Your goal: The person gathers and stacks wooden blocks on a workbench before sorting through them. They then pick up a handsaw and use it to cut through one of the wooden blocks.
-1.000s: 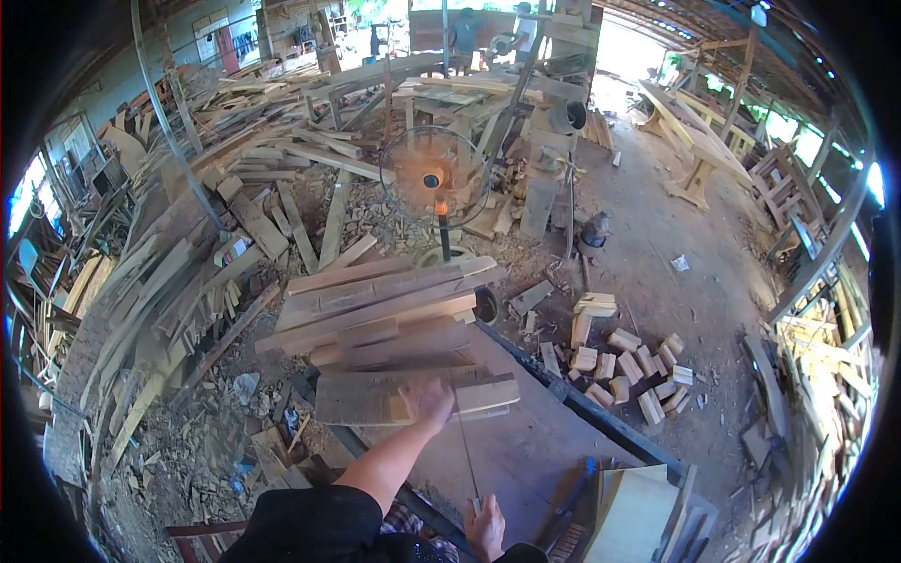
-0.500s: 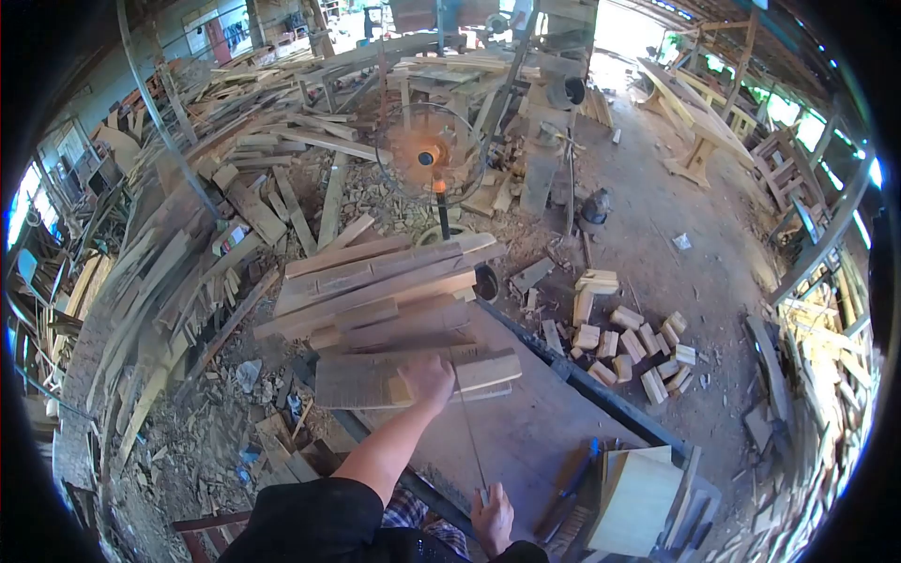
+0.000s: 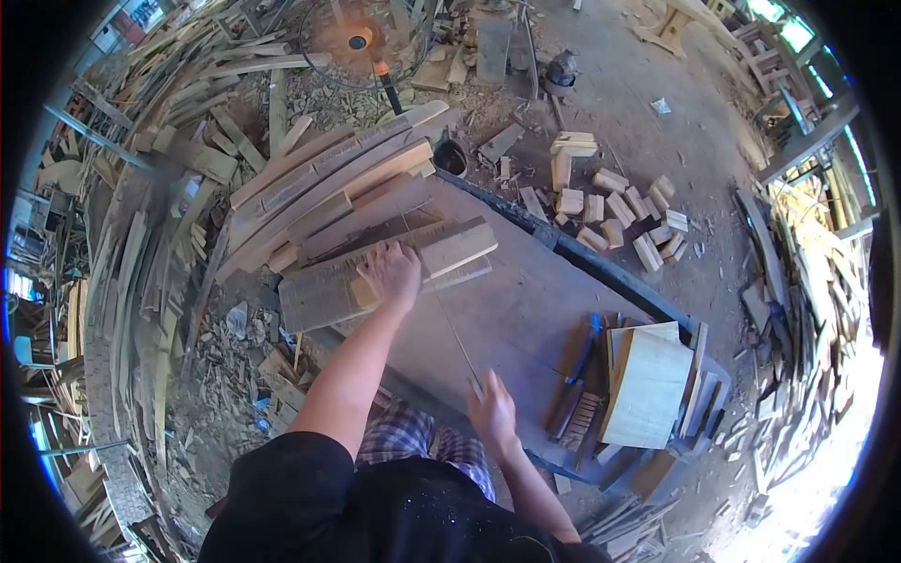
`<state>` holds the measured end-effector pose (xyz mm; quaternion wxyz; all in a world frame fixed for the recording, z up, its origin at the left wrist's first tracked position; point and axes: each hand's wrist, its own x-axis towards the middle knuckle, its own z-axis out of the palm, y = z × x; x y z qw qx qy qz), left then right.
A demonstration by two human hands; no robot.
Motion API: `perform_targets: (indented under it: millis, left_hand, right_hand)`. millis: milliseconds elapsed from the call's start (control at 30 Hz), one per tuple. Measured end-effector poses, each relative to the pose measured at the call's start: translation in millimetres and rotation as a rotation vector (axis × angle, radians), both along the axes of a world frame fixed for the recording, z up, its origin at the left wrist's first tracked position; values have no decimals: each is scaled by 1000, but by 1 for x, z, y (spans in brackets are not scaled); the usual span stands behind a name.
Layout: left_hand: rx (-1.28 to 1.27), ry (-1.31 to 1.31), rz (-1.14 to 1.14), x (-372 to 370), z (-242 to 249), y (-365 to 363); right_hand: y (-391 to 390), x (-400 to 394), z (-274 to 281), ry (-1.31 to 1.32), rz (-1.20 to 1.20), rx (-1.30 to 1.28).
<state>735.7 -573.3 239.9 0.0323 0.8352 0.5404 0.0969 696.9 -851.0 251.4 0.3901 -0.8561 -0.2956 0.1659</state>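
My left hand (image 3: 390, 272) presses over a squared wooden block (image 3: 457, 251), its fingers curled onto the top edge. That block lies against a wide, worn board (image 3: 314, 293) on the workbench (image 3: 507, 305). Nearer my body, my right hand (image 3: 492, 413) is closed around the handle end of a handsaw (image 3: 454, 330). The saw's blade shows almost edge-on as a thin line, running from my right hand up to the block beside my left hand. My right fingers partly hide the handle.
Long planks (image 3: 328, 174) are stacked beyond the block. At the bench's right end sit a blue-handled tool (image 3: 588, 340), a brush (image 3: 582, 413) and pale boards (image 3: 648, 389). Cut blocks (image 3: 615, 211) lie on the ground; a fan (image 3: 361, 42) stands ahead.
My view has tilted downward, so the bench sits higher in the frame. My right hand still grips the saw, and my left hand stays on the block with its fingers more spread.
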Motion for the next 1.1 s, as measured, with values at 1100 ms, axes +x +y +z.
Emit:
perform_targets:
  millis: [1100]
  left_hand:
    - [11,34,11,5,-10,2]
  right_hand:
    - [30,19,-1,-5,13,7]
